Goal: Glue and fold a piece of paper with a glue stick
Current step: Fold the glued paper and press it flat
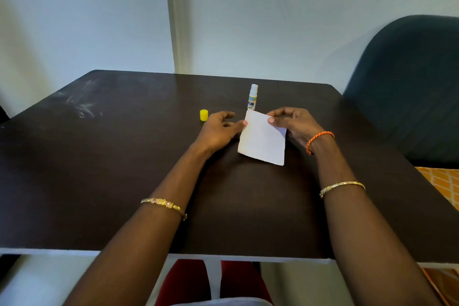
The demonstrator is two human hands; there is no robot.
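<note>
A white piece of paper (263, 140) is held tilted above the dark table (124, 169), its near edge close to the tabletop. My left hand (219, 129) pinches its upper left corner with thumb and finger. My right hand (293, 123) grips the upper right edge, thumb on the front face. Just behind the paper, an uncapped white glue stick (252, 97) stands upright. Its yellow cap (204, 115) sits on the table to the left, beside my left hand.
A dark green chair (407, 87) stands at the table's right side. Orange patterned fabric (439, 189) shows beyond the right edge. A pale wall runs behind the table. White smudges (82, 104) mark the far left tabletop.
</note>
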